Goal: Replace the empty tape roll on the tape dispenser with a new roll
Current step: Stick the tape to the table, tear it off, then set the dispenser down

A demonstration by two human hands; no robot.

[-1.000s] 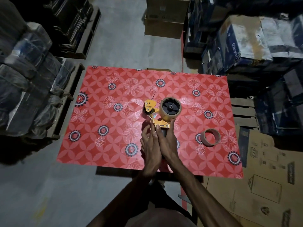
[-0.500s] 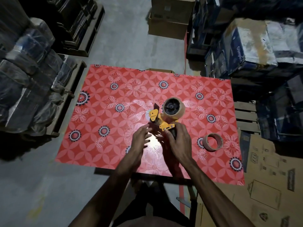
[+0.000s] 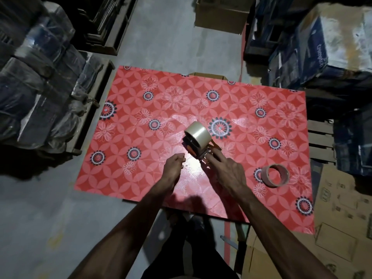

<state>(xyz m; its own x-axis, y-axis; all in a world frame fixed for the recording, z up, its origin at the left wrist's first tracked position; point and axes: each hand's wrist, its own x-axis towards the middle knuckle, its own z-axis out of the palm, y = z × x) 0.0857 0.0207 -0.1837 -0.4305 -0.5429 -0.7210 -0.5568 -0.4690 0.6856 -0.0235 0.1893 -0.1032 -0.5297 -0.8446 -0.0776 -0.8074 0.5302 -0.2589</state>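
Observation:
The tape dispenser (image 3: 193,150) stands tilted above the middle of the red flowered table (image 3: 141,97), with a full roll of clear tape (image 3: 198,133) mounted on it. My right hand (image 3: 227,172) grips the dispenser's handle from below, fingers stretched toward the cutter end. My left hand (image 3: 173,168) is just left of the dispenser, its fingertips pinched together on what looks like the loose end of the tape, a faint strip running to the dispenser. The empty brown cardboard core (image 3: 274,175) lies flat on the table to the right of my right hand.
Plastic-wrapped bundles (image 3: 40,97) are stacked left of the table, and blue cartons (image 3: 322,47) are piled at the right. A cardboard box (image 3: 221,15) sits on the floor beyond the table. Flattened cardboard (image 3: 342,228) lies at the right front.
The dispenser has been lifted and turned so the roll's outer face shows. My left hand has moved left, away from the dispenser, with its fingers pinched.

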